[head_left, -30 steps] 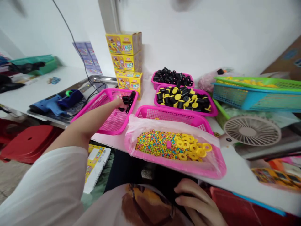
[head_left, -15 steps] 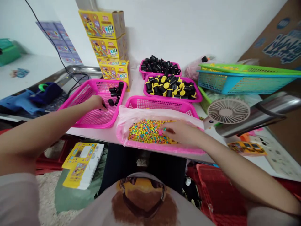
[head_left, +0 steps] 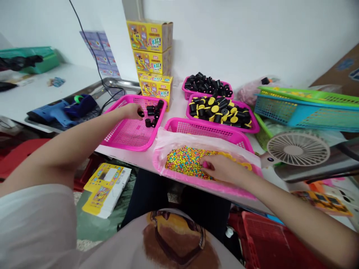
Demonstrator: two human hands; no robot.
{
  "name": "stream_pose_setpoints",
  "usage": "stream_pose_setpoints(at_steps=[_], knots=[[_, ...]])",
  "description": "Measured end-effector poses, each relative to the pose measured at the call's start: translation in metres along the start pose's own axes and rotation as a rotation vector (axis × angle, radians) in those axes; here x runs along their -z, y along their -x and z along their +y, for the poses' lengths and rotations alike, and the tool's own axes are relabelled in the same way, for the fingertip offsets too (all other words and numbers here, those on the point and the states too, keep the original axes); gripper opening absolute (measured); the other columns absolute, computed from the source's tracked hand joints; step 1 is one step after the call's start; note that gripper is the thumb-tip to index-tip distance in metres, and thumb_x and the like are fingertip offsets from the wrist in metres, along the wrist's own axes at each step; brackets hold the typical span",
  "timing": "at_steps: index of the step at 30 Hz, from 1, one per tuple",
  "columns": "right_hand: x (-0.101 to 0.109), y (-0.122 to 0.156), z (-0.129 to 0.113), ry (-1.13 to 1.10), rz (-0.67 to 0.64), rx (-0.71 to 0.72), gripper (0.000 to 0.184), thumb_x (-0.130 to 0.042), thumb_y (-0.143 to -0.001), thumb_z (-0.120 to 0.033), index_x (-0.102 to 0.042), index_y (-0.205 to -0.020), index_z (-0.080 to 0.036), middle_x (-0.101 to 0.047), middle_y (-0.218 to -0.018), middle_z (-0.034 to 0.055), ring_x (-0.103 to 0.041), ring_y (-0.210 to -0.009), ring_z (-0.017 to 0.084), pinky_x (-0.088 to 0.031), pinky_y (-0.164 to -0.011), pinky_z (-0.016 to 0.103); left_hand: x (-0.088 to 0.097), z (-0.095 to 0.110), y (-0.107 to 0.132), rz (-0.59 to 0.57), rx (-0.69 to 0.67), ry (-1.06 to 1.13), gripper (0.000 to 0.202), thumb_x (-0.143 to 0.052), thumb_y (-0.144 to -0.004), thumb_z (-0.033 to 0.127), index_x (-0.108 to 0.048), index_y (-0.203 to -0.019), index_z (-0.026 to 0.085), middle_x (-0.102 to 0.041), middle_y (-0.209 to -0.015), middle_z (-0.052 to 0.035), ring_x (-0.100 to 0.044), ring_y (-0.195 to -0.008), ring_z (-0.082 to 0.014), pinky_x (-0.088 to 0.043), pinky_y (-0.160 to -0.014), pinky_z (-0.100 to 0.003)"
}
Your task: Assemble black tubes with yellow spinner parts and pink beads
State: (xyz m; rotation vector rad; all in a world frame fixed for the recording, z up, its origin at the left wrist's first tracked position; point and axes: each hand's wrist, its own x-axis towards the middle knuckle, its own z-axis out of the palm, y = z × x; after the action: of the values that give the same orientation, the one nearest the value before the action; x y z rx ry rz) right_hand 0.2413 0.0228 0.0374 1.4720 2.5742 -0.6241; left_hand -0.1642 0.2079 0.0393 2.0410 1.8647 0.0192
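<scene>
My left hand [head_left: 133, 111] is over the left pink basket [head_left: 127, 144], its fingers closed around a dark piece that looks like a black cup [head_left: 141, 113], mostly hidden by the fingers. Several loose black cups [head_left: 151, 110] lie close by at that basket's right side. My right hand [head_left: 220, 168] reaches into a pink-lined basket [head_left: 209, 186] of small multicoloured candy balls [head_left: 182, 160]. Between its thumb and fingers is a small bright pink piece [head_left: 206, 164], its shape partly covered. Yellow ring-shaped pieces [head_left: 246, 166] lie beside this hand.
Behind stand a basket of black cups with yellow lids [head_left: 215, 108] and one of plain black cups [head_left: 206, 84]. Yellow boxes [head_left: 153, 61] are stacked against the wall. A small fan [head_left: 297, 149] and a blue basket [head_left: 280, 108] stand right; a blue heat-gun-like tool [head_left: 60, 114] lies left.
The camera view has turned left, so things appear further right. My left hand is nearer the loose black cups. My right hand stays in the candy with the pink piece.
</scene>
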Motion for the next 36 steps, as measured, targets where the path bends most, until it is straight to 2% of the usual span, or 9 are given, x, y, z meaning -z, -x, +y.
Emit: stream_pose_setpoints(at_steps=[5, 8, 12, 15, 20, 24, 29, 33, 36], knots=[[-0.001, -0.003, 0.007, -0.014, -0.007, 0.015, 0.017, -0.056, -0.098, -0.021, -0.066, -0.084, -0.02, -0.072, -0.078, 0.0019, -0.059, -0.066, 0.015, -0.038, -0.064, 0.027, -0.004, 0.002, 0.004, -0.076, -0.342, -0.006, 0.029, -0.07, -0.1, 0.034, -0.069, -0.125, 0.019, -0.065, -0.139, -0.0111, -0.065, -0.124, -0.0264, -0.057, -0.106, -0.051], [0.0, -0.005, 0.009, 0.007, -0.018, 0.018, 0.016, -0.056, -0.099, -0.023, -0.069, -0.09, -0.02, -0.074, -0.082, 0.0036, -0.061, -0.068, 0.016, -0.04, -0.064, 0.028, -0.016, 0.006, -0.001, -0.09, -0.412, -0.023, 0.023, -0.071, -0.099, 0.032, -0.071, -0.117, 0.016, -0.067, -0.137, -0.0109, -0.064, -0.127, -0.0271, -0.054, -0.11, -0.052], [0.0, -0.007, 0.01, 0.024, -0.036, -0.002, 0.016, -0.057, -0.099, -0.026, -0.072, -0.097, -0.02, -0.076, -0.086, 0.0046, -0.064, -0.072, 0.018, -0.041, -0.066, 0.028, -0.025, 0.009, -0.012, -0.07, -0.376, -0.05, 0.018, -0.07, -0.1, 0.033, -0.072, -0.103, 0.016, -0.073, -0.118, -0.0082, -0.068, -0.113, -0.0233, -0.055, -0.105, -0.047], [-0.001, -0.009, 0.011, 0.016, -0.045, -0.016, 0.018, -0.056, -0.1, -0.025, -0.073, -0.101, -0.02, -0.075, -0.084, 0.0037, -0.064, -0.071, 0.017, -0.04, -0.066, 0.027, -0.021, 0.008, -0.013, -0.016, -0.36, -0.051, 0.018, -0.071, -0.099, 0.034, -0.071, -0.1, 0.016, -0.073, -0.108, -0.0062, -0.068, -0.107, -0.0221, -0.053, -0.103, -0.046], [-0.002, -0.011, 0.014, 0.004, -0.059, -0.029, 0.017, -0.057, -0.099, -0.028, -0.073, -0.101, -0.021, -0.075, -0.084, 0.0036, -0.064, -0.071, 0.018, -0.04, -0.065, 0.027, 0.002, -0.006, -0.007, 0.228, -0.318, 0.008, 0.03, -0.071, -0.098, 0.038, -0.068, -0.119, 0.016, -0.07, -0.123, -0.0069, -0.063, -0.123, -0.0249, -0.044, -0.115, -0.052], [-0.002, -0.011, 0.016, -0.012, -0.058, -0.015, 0.017, -0.056, -0.1, -0.027, -0.072, -0.102, -0.021, -0.075, -0.086, 0.0039, -0.063, -0.071, 0.018, -0.039, -0.065, 0.027, 0.009, -0.02, -0.008, 0.363, -0.209, 0.077, 0.039, -0.076, -0.095, 0.038, -0.065, -0.127, 0.018, -0.069, -0.126, -0.0058, -0.064, -0.124, -0.0248, -0.049, -0.113, -0.051], [-0.002, -0.011, 0.016, 0.002, -0.054, -0.001, 0.015, -0.057, -0.099, -0.028, -0.068, -0.093, -0.02, -0.074, -0.083, 0.0039, -0.062, -0.069, 0.017, -0.038, -0.064, 0.027, -0.013, -0.024, -0.013, 0.388, -0.122, 0.173, 0.044, -0.071, -0.099, 0.04, -0.062, -0.135, 0.017, -0.067, -0.13, -0.0092, -0.068, -0.115, -0.0233, -0.059, -0.101, -0.045], [-0.001, -0.01, 0.013, 0.003, -0.057, 0.005, 0.013, -0.057, -0.098, -0.023, -0.067, -0.089, -0.02, -0.073, -0.081, 0.0033, -0.061, -0.068, 0.017, -0.038, -0.064, 0.027, -0.025, -0.025, -0.013, 0.362, -0.133, 0.22, 0.046, -0.072, -0.099, 0.04, -0.061, -0.136, 0.017, -0.069, -0.127, -0.0076, -0.068, -0.113, -0.0211, -0.06, -0.099, -0.041], [-0.001, -0.007, 0.011, -0.004, -0.033, -0.037, 0.016, -0.056, -0.096, -0.017, -0.068, -0.106, -0.019, -0.073, -0.082, 0.0029, -0.063, -0.067, 0.017, -0.038, -0.062, 0.027, -0.024, -0.023, -0.009, 0.371, -0.171, 0.228, 0.036, -0.075, -0.097, 0.037, -0.066, -0.125, 0.017, -0.071, -0.117, -0.0049, -0.071, -0.104, -0.0195, -0.061, -0.095, -0.04]])
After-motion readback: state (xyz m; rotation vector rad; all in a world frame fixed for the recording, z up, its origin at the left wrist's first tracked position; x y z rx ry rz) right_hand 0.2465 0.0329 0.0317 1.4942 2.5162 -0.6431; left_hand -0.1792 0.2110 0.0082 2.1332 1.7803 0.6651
